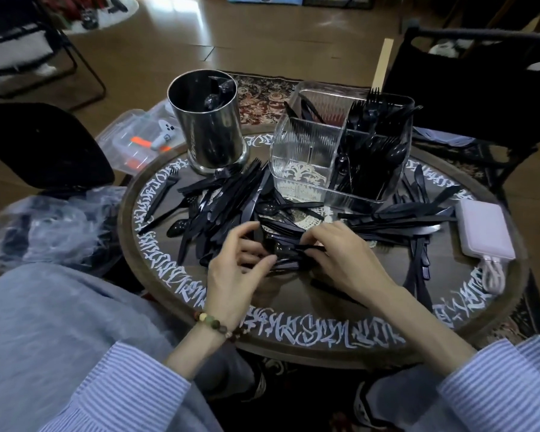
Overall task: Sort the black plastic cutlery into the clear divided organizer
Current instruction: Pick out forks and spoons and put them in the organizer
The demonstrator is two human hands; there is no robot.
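Both hands, left hand (237, 266) and right hand (340, 260), pinch a bundle of black cutlery (284, 247) near the organizer (306, 182). Probably best to align the handles before lifting them to a matching compartment.

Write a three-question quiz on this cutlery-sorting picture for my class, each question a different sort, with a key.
1. True or false: the metal canister stands to the left of the organizer.
2. Which organizer compartment holds no cutlery? A. front left B. front right C. back right
3. Fill in: both hands, left and right, are gathering cutlery on a ____ table.

Key: 1 true. 2 A. 3 round.
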